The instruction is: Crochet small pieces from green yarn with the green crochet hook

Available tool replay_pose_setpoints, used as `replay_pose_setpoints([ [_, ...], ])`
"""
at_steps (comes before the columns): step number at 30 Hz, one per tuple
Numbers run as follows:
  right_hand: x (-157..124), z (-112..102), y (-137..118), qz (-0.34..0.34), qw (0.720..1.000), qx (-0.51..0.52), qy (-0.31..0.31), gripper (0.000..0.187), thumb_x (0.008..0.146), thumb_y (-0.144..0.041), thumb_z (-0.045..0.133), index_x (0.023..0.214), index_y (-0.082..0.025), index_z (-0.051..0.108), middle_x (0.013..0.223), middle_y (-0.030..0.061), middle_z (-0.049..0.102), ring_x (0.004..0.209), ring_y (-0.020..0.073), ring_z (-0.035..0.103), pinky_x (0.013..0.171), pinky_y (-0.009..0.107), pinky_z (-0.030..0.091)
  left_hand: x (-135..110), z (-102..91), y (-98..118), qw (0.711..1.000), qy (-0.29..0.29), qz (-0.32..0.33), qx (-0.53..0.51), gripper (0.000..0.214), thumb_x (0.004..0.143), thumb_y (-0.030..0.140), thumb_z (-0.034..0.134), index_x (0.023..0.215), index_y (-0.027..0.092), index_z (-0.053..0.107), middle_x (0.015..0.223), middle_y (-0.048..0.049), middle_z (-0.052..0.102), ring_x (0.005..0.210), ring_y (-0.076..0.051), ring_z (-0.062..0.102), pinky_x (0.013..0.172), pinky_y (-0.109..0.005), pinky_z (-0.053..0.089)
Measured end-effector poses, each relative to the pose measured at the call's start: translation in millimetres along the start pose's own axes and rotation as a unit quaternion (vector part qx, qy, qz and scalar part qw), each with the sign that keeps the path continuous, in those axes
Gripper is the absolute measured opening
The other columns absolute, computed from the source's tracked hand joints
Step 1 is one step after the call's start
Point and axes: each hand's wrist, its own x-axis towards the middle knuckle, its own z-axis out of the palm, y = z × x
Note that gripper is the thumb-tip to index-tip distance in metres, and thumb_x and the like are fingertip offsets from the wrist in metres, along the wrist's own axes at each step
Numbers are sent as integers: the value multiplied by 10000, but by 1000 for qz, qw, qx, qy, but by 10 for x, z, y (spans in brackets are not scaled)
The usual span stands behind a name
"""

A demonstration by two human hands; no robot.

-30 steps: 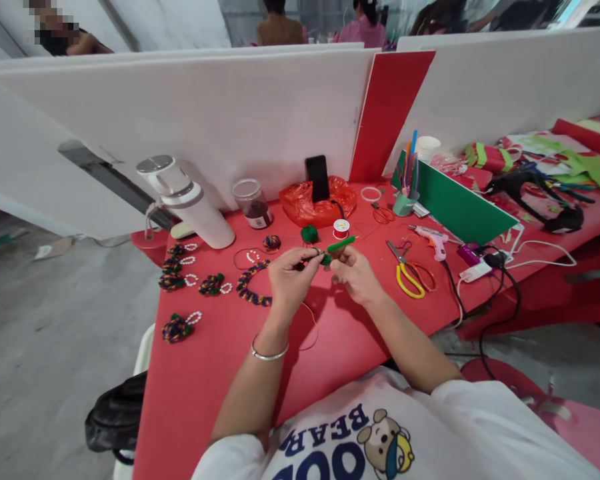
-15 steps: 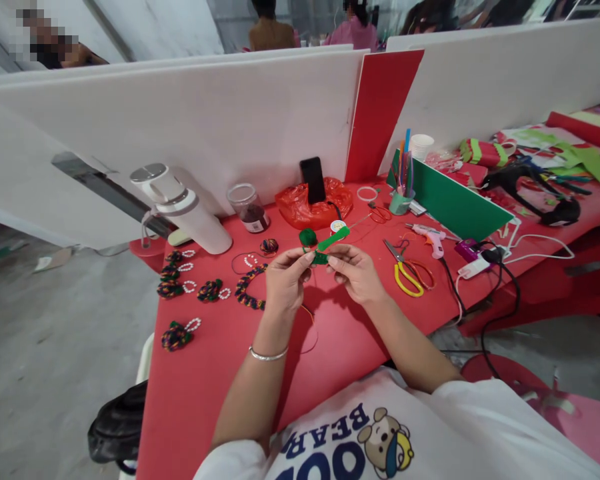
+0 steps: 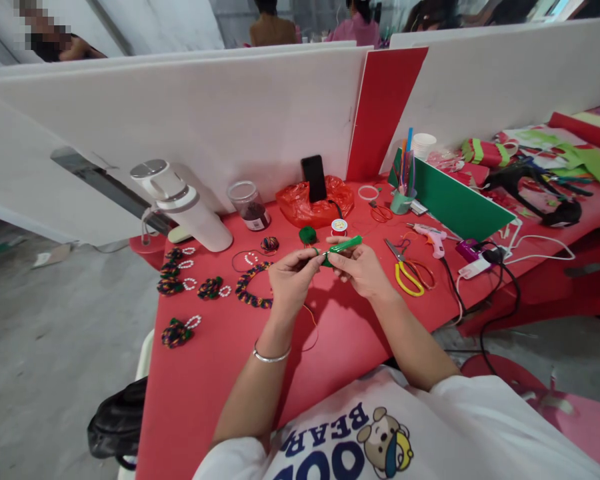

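Observation:
My right hand is closed on a green-handled crochet hook, its handle pointing right and upward. Opposite it, my left hand pinches a small dark green piece of crochet, partly covered by the fingers. The hook's tip meets the work between both hands, too small to make out. Just beyond sits a green ball of yarn, and a thread spool stands beside it. Left of my hands lie a multicoloured crocheted band and a multicoloured yarn ball.
Several crocheted pieces with white bead loops lie at the left. A white tumbler, a jar and a phone on a red bag stand at the back. Yellow-handled scissors and a pink glue gun lie right.
The crochet hook has shifted right and tilted flatter, with its handle now over my right hand. My left hand's fingers have drawn closer around the green piece.

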Motion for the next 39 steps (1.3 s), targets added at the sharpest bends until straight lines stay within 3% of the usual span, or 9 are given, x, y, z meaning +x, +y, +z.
replay_pose_setpoints([
  [4, -6, 47, 70, -78, 995, -53, 36, 271, 657, -413, 895, 744, -202, 749, 593, -31, 647, 490, 85, 536, 433, 219, 441, 11, -21, -25, 999, -30, -24, -19, 280, 602, 315, 920, 826, 179, 820, 638, -9, 710, 530, -99, 565, 524, -247, 495],
  [11, -40, 10, 141, -131, 983, -71, 105, 207, 706, -383, 872, 787, -235, 753, 651, -27, 701, 509, 107, 582, 487, 258, 512, 55, -103, -56, 995, -95, -12, 37, 362, 700, 328, 869, 1031, 188, 819, 871, -70, 773, 669, -137, 636, 579, -248, 508],
  [14, -44, 8, 137, -129, 985, -59, 98, 206, 706, -385, 874, 770, -229, 755, 664, -20, 711, 518, 107, 588, 492, 255, 513, 58, -129, -24, 979, -129, 64, 147, 296, 779, 392, 823, 1006, 203, 817, 1266, -152, 715, 1031, -256, 698, 785, -334, 577],
  [18, -51, 0, 142, -116, 988, -50, 90, 231, 684, -403, 878, 750, -217, 758, 647, -19, 697, 507, 107, 571, 479, 258, 503, 68, -145, 2, 958, -131, 126, 222, 352, 870, 468, 727, 1094, 203, 786, 1502, -168, 557, 1406, -334, 501, 1036, -443, 513],
  [22, -43, -34, 177, -101, 990, -43, 88, 247, 665, -410, 884, 753, -217, 758, 674, -13, 711, 512, 108, 576, 470, 254, 492, 81, -141, -21, 982, -164, 20, 94, 419, 834, 484, 762, 1143, 201, 768, 1254, -142, 711, 1054, -246, 684, 809, -335, 579],
  [25, -39, -45, 201, -98, 990, -55, 80, 249, 689, -430, 868, 767, -221, 759, 695, -8, 717, 526, 113, 584, 476, 257, 492, 77, -128, -34, 983, -173, -54, 7, 547, 687, 376, 895, 1182, 187, 758, 884, -42, 744, 665, -114, 611, 619, -241, 515],
  [30, -71, -79, 225, -127, 987, -81, 56, 237, 738, -441, 843, 752, -231, 735, 651, -18, 679, 527, 123, 580, 508, 274, 503, 54, -107, 9, 985, -161, -61, -11, 503, 677, 292, 877, 1155, 171, 774, 710, 0, 701, 581, -90, 569, 528, -205, 457],
  [34, -106, -189, 175, -156, 980, -118, -28, 226, 847, -459, 747, 798, -239, 734, 721, 1, 686, 614, 147, 623, 556, 285, 516, 42, -116, 68, 982, -175, -70, 4, 521, 685, 257, 846, 1191, 163, 764, 701, 4, 691, 535, -82, 552, 473, -196, 436],
  [39, -167, -234, 23, -269, 924, -271, -36, 140, 918, -354, 684, 974, -270, 782, 1008, 58, 766, 938, 215, 699, 832, 378, 580, 44, -138, 88, 983, -171, -64, 17, 525, 691, 244, 829, 1202, 149, 756, 687, 3, 680, 532, -86, 553, 456, -192, 434],
])
